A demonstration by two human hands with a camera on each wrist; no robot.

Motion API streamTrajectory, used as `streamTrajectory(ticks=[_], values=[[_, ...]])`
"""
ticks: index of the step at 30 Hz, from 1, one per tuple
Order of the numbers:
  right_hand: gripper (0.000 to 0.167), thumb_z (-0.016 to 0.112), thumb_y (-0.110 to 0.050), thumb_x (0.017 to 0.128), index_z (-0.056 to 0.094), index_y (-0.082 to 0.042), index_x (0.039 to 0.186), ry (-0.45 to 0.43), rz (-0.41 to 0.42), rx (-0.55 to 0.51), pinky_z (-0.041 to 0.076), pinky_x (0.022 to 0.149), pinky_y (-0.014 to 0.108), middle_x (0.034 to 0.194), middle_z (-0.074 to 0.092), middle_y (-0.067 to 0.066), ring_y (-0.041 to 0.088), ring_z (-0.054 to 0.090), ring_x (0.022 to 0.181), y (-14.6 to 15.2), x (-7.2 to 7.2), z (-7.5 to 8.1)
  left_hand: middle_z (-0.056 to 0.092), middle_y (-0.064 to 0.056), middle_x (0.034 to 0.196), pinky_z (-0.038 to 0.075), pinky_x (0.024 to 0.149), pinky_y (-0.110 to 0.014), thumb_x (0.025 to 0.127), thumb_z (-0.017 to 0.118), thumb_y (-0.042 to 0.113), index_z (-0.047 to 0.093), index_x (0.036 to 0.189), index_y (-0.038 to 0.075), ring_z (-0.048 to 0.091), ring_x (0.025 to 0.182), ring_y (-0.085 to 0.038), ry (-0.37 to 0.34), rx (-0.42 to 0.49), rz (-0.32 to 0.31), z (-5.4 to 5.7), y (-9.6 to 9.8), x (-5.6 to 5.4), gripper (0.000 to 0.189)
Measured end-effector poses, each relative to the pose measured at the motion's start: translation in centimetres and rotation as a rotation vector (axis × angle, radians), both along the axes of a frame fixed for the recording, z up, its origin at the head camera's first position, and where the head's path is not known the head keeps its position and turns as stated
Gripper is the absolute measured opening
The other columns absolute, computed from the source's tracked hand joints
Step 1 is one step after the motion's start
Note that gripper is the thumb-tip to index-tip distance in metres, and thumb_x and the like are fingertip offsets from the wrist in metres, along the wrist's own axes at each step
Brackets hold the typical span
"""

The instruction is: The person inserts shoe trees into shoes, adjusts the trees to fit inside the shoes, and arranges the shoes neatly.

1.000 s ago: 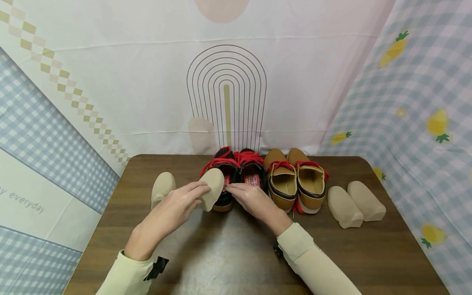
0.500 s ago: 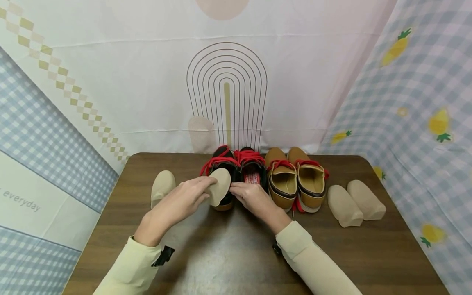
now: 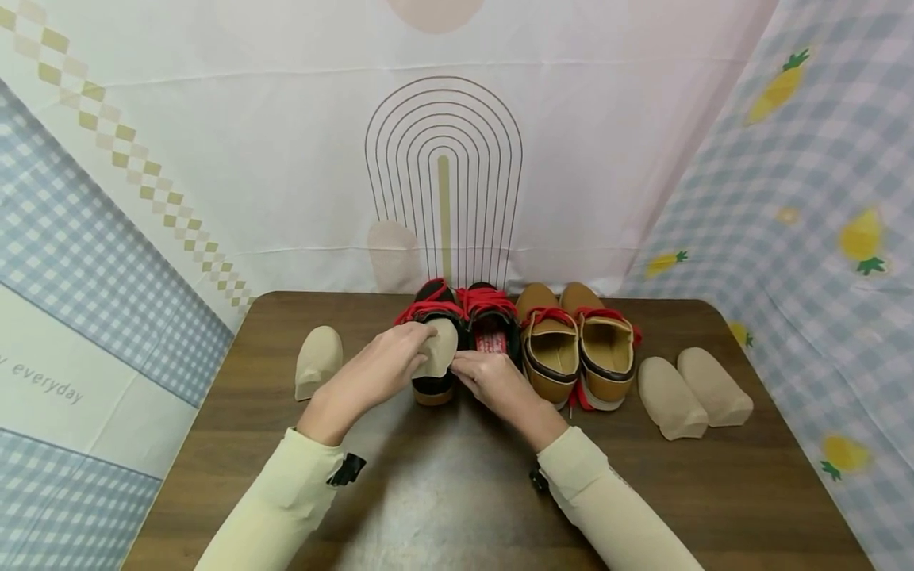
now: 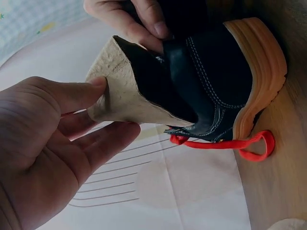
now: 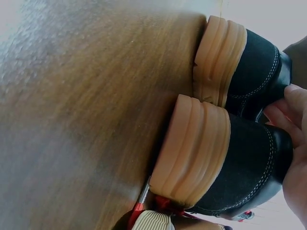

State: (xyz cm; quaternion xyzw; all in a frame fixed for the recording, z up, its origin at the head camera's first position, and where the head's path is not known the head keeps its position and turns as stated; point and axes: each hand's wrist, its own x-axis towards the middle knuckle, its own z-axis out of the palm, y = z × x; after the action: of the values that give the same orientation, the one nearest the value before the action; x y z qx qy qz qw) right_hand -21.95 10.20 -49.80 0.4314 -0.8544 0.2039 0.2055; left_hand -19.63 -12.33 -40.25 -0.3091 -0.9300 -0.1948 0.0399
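My left hand (image 3: 378, 365) pinches a beige moulded-pulp shoe insert (image 3: 442, 346) between thumb and fingers. In the left wrist view the insert (image 4: 122, 93) is tilted, one end down in the opening of the left black shoe (image 4: 216, 72). That shoe has red laces and a tan sole. With thumb and fingers, my right hand (image 3: 496, 385) pinches the shoe's collar; in the right wrist view its fingertips (image 5: 292, 91) are at the rim. The second black shoe (image 3: 491, 341) stands close beside it, its patterned insole showing. The insert's lower end is hidden inside the shoe.
Two tan shoes (image 3: 548, 373) with red laces stand right of the black pair. Further right lie two beige inserts (image 3: 671, 399), and a single insert (image 3: 318, 361) lies at the left. The wooden table (image 3: 443, 507) meets a cloth backdrop (image 3: 307, 174) behind.
My left hand has moved right with the insert, from beside the left black shoe to over and into its opening. My right hand has shifted slightly right and now pinches the collar.
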Motion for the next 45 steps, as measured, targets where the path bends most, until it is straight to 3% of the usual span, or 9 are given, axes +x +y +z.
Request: streamTrajectory(ticks=[3,9,13,17,22,27,37,41,45], values=[[0.014,0.078,-0.005,0.091,0.079,-0.012,0.103,-0.006,0.003,-0.005,0.061,0.085,0.026,0.107,0.078,-0.001,0.012,0.075,0.101,0.0,0.0,0.2,0.067,-0.019,0.128,0.054,0.102,-0.045,0.097,0.069,0.004,0.059,0.133,-0.005,0.065,0.122,-0.032,-0.012,0.027,0.019,-0.2,0.3,-0.7,0.038],[0.007,0.076,-0.008,0.093,0.078,-0.012,0.099,-0.02,0.003,-0.024,0.061,0.077,0.026,0.097,0.076,-0.003,0.009,0.074,0.091,0.0,-0.1,0.3,0.07,-0.016,0.12,0.058,0.087,-0.043,0.096,0.074,0.012,0.061,0.13,-0.001,0.069,0.105,-0.027,-0.103,0.137,0.12,-0.9,0.6,-1.8,0.039],[0.014,0.078,-0.007,0.091,0.079,-0.011,0.104,-0.015,0.007,-0.032,0.061,0.081,0.027,0.103,0.078,-0.001,0.012,0.075,0.096,0.0,-0.2,0.1,0.072,-0.016,0.118,0.058,0.084,-0.043,0.096,0.074,0.015,0.063,0.129,0.0,0.069,0.1,-0.026,-0.076,0.206,0.179,-2.0,0.7,-2.3,0.037],[0.019,0.078,-0.006,0.091,0.08,-0.011,0.109,-0.01,0.021,-0.027,0.061,0.085,0.027,0.11,0.079,0.003,0.014,0.076,0.101,0.0,-0.3,0.1,0.072,-0.014,0.104,0.056,0.077,-0.04,0.096,0.075,0.018,0.064,0.13,-0.001,0.066,0.086,-0.023,-0.06,0.264,0.255,-2.9,0.7,-2.6,0.041],[0.021,0.078,-0.006,0.091,0.08,-0.009,0.111,-0.012,0.032,-0.027,0.061,0.087,0.028,0.112,0.079,0.004,0.015,0.075,0.104,0.0,-0.4,0.0,0.071,-0.011,0.095,0.055,0.071,-0.037,0.094,0.078,0.019,0.067,0.126,0.0,0.064,0.081,-0.021,-0.053,0.296,0.318,-3.6,0.5,-3.0,0.039],[0.021,0.078,-0.005,0.091,0.08,-0.007,0.111,-0.007,0.044,-0.033,0.061,0.088,0.029,0.113,0.078,0.005,0.015,0.075,0.106,0.0,-0.4,0.1,0.073,-0.014,0.102,0.057,0.074,-0.039,0.092,0.079,0.016,0.07,0.123,-0.001,0.068,0.086,-0.026,-0.02,0.318,0.302,-4.2,0.4,-3.6,0.036],[0.022,0.078,-0.005,0.091,0.08,-0.008,0.112,0.003,0.041,-0.027,0.06,0.089,0.028,0.114,0.078,0.003,0.015,0.075,0.107,0.1,-0.4,0.1,0.071,-0.019,0.105,0.06,0.085,-0.044,0.091,0.078,0.008,0.07,0.116,-0.005,0.07,0.098,-0.032,0.194,0.175,0.179,-4.9,1.0,-3.6,0.029],[0.022,0.078,-0.006,0.091,0.08,-0.008,0.112,0.006,0.041,-0.019,0.06,0.089,0.028,0.115,0.078,0.003,0.015,0.075,0.107,0.0,-0.3,0.2,0.071,-0.021,0.109,0.06,0.088,-0.044,0.092,0.077,0.008,0.069,0.122,-0.006,0.069,0.102,-0.035,0.225,0.133,0.172,-5.0,1.3,-3.6,0.034],[0.023,0.079,-0.005,0.089,0.08,-0.008,0.113,0.005,0.045,-0.025,0.061,0.089,0.029,0.115,0.078,0.004,0.016,0.075,0.107,0.0,-0.3,0.2,0.068,-0.019,0.109,0.061,0.083,-0.041,0.092,0.078,0.009,0.071,0.123,-0.005,0.07,0.097,-0.032,0.221,0.153,0.197,-5.5,1.3,-3.9,0.035]])
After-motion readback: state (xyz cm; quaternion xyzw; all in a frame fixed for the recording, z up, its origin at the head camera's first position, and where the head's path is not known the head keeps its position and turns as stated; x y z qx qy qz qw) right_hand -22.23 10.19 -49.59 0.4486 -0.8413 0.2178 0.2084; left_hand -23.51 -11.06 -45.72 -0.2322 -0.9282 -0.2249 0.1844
